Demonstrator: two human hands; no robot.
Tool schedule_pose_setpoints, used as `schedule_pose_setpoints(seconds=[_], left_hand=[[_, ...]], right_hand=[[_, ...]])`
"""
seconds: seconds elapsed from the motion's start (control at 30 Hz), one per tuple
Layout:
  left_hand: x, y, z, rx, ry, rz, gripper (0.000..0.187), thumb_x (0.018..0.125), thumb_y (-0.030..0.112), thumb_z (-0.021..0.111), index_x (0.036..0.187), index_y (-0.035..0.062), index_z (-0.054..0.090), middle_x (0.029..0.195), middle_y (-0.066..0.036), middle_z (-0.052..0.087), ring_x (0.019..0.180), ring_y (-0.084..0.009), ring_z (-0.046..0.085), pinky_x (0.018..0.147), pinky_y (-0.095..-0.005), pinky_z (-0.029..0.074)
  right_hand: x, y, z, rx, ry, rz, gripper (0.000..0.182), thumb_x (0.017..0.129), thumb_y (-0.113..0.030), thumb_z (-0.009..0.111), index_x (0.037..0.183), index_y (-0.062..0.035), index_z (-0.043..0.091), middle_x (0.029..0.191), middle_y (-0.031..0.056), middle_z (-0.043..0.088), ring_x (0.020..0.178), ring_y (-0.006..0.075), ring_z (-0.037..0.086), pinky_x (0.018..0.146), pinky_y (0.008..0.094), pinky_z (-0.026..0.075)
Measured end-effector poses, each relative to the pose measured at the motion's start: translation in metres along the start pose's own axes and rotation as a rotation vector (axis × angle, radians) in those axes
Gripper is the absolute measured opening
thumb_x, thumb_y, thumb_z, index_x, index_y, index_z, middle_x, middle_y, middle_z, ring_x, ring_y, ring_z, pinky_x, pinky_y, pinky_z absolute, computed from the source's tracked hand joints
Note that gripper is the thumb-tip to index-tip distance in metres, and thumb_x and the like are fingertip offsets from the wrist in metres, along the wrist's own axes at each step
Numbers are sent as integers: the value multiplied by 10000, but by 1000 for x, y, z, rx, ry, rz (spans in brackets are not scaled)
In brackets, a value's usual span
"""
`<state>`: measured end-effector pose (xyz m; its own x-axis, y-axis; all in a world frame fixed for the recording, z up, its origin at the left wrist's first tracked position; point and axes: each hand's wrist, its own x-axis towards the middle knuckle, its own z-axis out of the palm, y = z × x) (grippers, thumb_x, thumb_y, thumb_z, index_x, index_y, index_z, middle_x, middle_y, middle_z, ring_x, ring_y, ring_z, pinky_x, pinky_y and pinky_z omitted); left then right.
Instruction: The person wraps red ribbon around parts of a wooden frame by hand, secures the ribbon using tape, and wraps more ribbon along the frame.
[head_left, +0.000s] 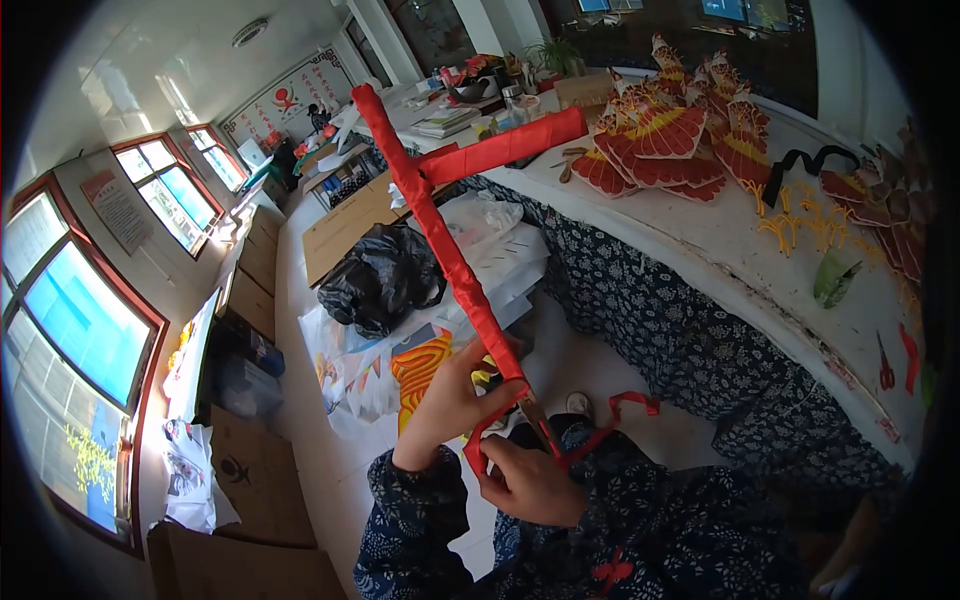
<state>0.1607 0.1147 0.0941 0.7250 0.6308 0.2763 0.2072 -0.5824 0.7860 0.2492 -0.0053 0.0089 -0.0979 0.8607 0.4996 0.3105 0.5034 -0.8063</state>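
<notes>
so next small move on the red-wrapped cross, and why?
Probably one more turn of the red ribbon around the bare stick end, pulled snug. The red wrap stops just above the hands; the left hand pinches the wrap's lower end, the right hand grips the stick bottom, and the ribbon's tail hangs loose to the right.

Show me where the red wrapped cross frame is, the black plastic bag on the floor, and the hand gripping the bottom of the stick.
Red wrapped cross frame [452, 258]: head view, on the long upright stick.
Black plastic bag [380, 275]: head view, middle of the bag.
Right hand [530, 485]: head view, back of the hand.
</notes>
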Motion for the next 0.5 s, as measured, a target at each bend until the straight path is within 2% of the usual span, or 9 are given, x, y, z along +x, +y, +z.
schedule_pose_setpoints(seconds=[0.03, 0.13, 0.17, 0.23, 0.4, 0.5], left_hand=[[3, -2, -2, 5, 8, 3, 322, 782, 62, 729, 1065, -13, 597, 1024, -94, 647, 985, -201, 621, 875, -323, 473], [17, -9, -9, -342, -153, -53, 298, 794, -6, 680, 1081, -17, 596, 1040, -63, 641, 1008, -139, 597, 911, -296, 464], [19, -12, -9, -338, -143, -45, 298, 794, -6, 680, 1081, -17, 596, 1040, -63, 641, 1008, -139, 597, 911, -296, 464], [23, -17, -9, -403, -250, -8, 304, 833, 2, 643, 1127, -13, 569, 1032, -59, 641, 984, -119, 590, 883, -273, 468], [23, -23, -12, -468, -356, -12, 347, 858, 7, 633, 1192, -5, 540, 1023, -57, 642, 987, -117, 589, 881, -269, 471], [20, -22, -12, -510, -327, -33, 360, 869, 29, 638, 1210, -3, 528, 1018, -58, 643, 996, -121, 591, 882, -268, 469]], right_hand=[[1, -2, -2, 50, 0, 8, 312, 807, -23, 636, 1075, -3, 478, 884, 156, 607, 687, 274, 665, 582, 356, 517], [2, -6, -7, 146, -12, 14, 287, 814, -19, 639, 1052, -9, 480, 866, 139, 598, 680, 256, 665, 583, 345, 513], [2, -6, -8, 142, -18, 28, 275, 820, -23, 638, 1047, -13, 484, 863, 135, 597, 672, 244, 661, 584, 338, 510], [2, -7, -10, 133, -30, 56, 252, 831, -30, 636, 1038, -20, 492, 856, 127, 594, 656, 221, 651, 587, 325, 503], [4, -12, -18, 161, -122, 113, 271, 833, -62, 639, 1037, -37, 462, 890, 135, 607, 702, 261, 672, 612, 351, 524], [-2, -5, -12, 325, -165, 214, 246, 858, -69, 642, 1058, -20, 508, 854, 61, 590, 680, 133, 620, 628, 276, 489]])
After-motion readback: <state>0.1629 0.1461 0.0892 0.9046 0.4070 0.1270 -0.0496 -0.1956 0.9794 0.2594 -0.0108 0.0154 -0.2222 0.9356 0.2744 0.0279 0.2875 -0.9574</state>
